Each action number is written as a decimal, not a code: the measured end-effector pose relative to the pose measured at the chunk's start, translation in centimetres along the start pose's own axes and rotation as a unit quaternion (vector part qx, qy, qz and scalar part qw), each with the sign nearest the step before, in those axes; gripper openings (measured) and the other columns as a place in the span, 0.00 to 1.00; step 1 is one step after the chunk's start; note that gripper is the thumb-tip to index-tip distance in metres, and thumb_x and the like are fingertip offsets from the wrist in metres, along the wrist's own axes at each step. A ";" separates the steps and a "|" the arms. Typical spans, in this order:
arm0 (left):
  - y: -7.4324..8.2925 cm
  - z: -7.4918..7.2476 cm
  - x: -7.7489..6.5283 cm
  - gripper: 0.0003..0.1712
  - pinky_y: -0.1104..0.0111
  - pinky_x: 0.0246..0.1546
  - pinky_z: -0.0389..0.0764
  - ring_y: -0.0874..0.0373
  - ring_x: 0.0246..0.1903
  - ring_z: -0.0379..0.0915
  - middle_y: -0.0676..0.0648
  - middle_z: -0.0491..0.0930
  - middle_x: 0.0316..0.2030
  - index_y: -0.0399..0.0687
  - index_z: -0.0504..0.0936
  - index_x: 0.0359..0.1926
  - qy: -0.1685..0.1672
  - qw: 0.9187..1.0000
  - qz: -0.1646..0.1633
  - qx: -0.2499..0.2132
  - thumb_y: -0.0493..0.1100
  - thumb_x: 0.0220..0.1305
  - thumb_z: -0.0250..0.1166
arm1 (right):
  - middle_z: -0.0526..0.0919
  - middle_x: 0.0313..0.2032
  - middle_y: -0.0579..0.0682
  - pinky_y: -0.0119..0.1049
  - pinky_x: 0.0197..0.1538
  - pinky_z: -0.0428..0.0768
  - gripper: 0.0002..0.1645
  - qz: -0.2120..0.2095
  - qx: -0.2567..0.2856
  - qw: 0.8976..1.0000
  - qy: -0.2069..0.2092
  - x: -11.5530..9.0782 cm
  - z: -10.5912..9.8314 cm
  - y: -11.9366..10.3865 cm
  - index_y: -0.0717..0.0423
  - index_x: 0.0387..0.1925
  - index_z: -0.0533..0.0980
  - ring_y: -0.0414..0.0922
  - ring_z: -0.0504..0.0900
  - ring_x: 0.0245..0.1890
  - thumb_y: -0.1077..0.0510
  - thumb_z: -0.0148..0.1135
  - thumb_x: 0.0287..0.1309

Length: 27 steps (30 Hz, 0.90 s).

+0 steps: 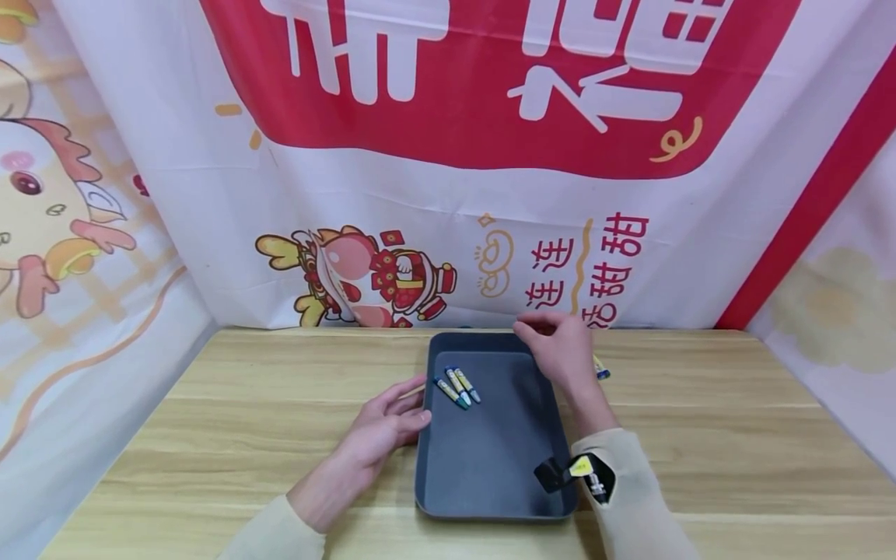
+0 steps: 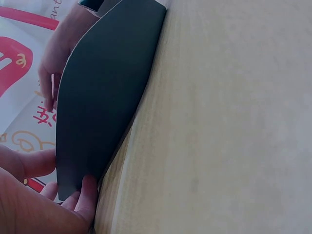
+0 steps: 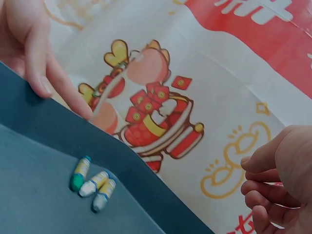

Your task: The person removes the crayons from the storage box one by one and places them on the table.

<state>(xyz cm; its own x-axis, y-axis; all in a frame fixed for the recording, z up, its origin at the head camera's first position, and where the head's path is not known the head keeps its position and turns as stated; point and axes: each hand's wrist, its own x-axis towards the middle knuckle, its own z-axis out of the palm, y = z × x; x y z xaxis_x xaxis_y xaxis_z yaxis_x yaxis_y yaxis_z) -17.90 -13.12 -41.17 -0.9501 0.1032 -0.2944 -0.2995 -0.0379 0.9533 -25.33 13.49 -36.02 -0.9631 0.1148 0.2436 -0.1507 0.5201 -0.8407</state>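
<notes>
My left hand (image 1: 381, 424) holds the left side wall of a dark grey tray (image 1: 490, 474), thumb at the rim and fingers along the outer face. Inside the tray, near that wall, lie three short crayons in yellow and white wrappers: a green crayon (image 3: 79, 174), a white crayon (image 3: 93, 184) and a grey crayon (image 3: 104, 195). Over the tray's far right corner hangs my right hand (image 1: 560, 350), its fingers loosely bent. Nothing shows between its thumb and fingertips in the right wrist view. Just beyond its wrist, a yellow crayon end with a blue tip (image 1: 600, 368) peeks out on the table.
The wood-grain table (image 1: 245, 428) carries the tray near its middle. A printed cloth (image 1: 476, 187) hangs right behind the far edge, with further cloth at both sides. A black strap (image 1: 560, 474) on the right sleeve hangs over the tray's near right side.
</notes>
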 end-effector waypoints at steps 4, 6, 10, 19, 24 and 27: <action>0.0 0.0 0.0 0.37 0.49 0.70 0.79 0.42 0.70 0.77 0.36 0.70 0.76 0.53 0.71 0.78 0.001 1.000 0.000 0.001 0.34 0.71 0.67 | 0.91 0.46 0.56 0.35 0.43 0.82 0.14 0.001 0.019 1.000 -0.004 -0.4 0.7 -0.6 0.54 0.51 0.89 0.50 0.84 0.43 0.53 0.71 0.69; -0.1 0.0 0.0 0.37 0.49 0.70 0.79 0.42 0.70 0.76 0.36 0.70 0.76 0.54 0.70 0.78 0.000 1.000 -0.002 0.002 0.34 0.71 0.67 | 0.91 0.46 0.55 0.35 0.43 0.81 0.14 0.001 0.025 1.000 -0.006 -0.6 1.1 -0.9 0.54 0.50 0.89 0.49 0.84 0.43 0.53 0.71 0.69; -0.1 0.0 0.0 0.37 0.50 0.70 0.79 0.41 0.71 0.76 0.36 0.70 0.76 0.53 0.70 0.78 -0.002 1.000 -0.001 0.002 0.34 0.71 0.67 | 0.91 0.46 0.54 0.36 0.45 0.81 0.14 0.004 0.028 0.999 -0.018 -0.9 2.0 -1.4 0.53 0.51 0.89 0.49 0.85 0.44 0.53 0.71 0.68; 0.1 0.1 -0.1 0.36 0.50 0.69 0.80 0.41 0.71 0.75 0.35 0.71 0.76 0.53 0.71 0.78 0.000 1.000 0.005 0.000 0.34 0.72 0.66 | 0.91 0.45 0.50 0.37 0.45 0.83 0.13 0.002 0.033 0.998 -0.048 -2.0 3.7 -2.8 0.50 0.50 0.89 0.47 0.85 0.43 0.51 0.73 0.67; 0.1 0.1 -0.1 0.36 0.49 0.70 0.80 0.41 0.71 0.75 0.35 0.70 0.76 0.53 0.71 0.78 -0.002 1.000 0.006 0.003 0.34 0.72 0.66 | 0.92 0.44 0.49 0.36 0.44 0.84 0.13 -0.001 0.033 0.998 -0.057 -2.4 4.3 -3.0 0.50 0.49 0.90 0.46 0.86 0.42 0.51 0.74 0.66; 0.1 0.1 -0.1 0.35 0.49 0.70 0.79 0.40 0.72 0.74 0.35 0.71 0.76 0.53 0.71 0.78 -0.002 1.000 0.007 0.003 0.34 0.72 0.66 | 0.92 0.44 0.48 0.36 0.44 0.85 0.13 0.004 0.026 0.998 -0.062 -2.4 4.6 -2.7 0.48 0.49 0.90 0.45 0.87 0.43 0.50 0.74 0.66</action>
<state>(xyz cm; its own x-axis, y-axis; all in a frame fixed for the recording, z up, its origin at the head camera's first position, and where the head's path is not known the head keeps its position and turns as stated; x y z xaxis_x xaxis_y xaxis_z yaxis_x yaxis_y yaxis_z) -17.81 -13.07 -40.99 -0.9535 0.1073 -0.2816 -0.2865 -0.0332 0.9575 -23.60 7.92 -36.54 -0.9838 0.0112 0.1787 -0.1521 0.4740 -0.8673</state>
